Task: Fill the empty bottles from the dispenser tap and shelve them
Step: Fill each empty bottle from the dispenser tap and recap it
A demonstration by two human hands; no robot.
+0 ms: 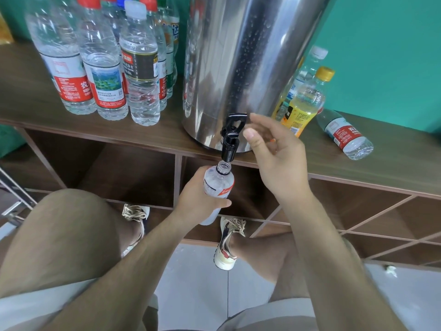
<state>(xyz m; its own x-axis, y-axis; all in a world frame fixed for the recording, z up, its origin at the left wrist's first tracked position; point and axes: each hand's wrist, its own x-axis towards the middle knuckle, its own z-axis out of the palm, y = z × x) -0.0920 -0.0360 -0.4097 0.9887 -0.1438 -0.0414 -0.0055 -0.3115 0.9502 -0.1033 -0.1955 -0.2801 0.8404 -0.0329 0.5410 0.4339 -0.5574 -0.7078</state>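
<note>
A steel dispenser (241,63) stands on the wooden shelf top (393,161), its black tap (231,137) hanging over the front edge. My left hand (198,199) grips an uncapped clear bottle (218,181) with a red and white label, mouth right under the spout. My right hand (274,151) is beside the tap with relaxed fingers; its fingertips are close to the raised black lever, and contact with it is unclear. A small orange thing shows behind this hand.
Several capped water bottles (105,68) stand to the left of the dispenser. To its right are a yellow-capped bottle (305,101), a white-capped one (310,65) behind it, and a bottle lying on its side (346,134). Open wooden compartments (133,168) lie below. My knees and shoes are underneath.
</note>
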